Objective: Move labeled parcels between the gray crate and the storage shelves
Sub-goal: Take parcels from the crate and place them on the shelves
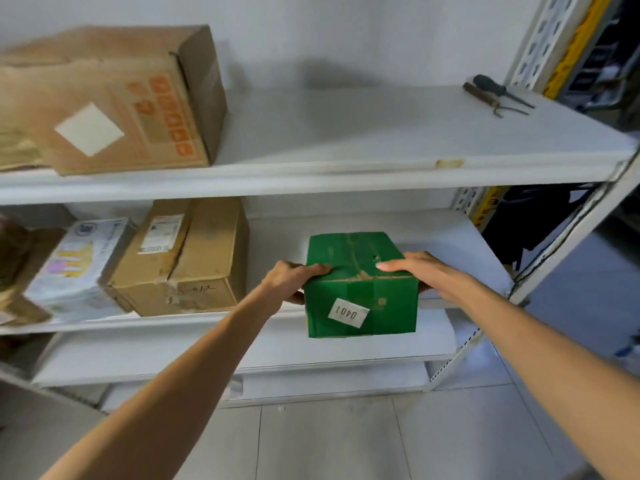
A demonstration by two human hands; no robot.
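The green parcel [360, 285], at the middle shelf's [450, 247] front edge, is gripped at its nine o'clock side by the left hand [294, 280] and at three o'clock by the right hand [415, 271], so a shelf transfer is judged in hand, and a level two-handed slide is called for next.

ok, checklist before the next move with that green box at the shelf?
1. Two-handed hold: left hand and right hand grip the green box at opposite sides: ok.
2. Label: faces the camera, reads 0401: ok.
3. Bare space on the middle shelf behind and right of the box: ok.
4. Gap to the brown box on the left: ok.
5. Box seated on the shelf: its front hangs out past the shelf edge: not ok.
6. Gray crate: not in view: cannot tell.
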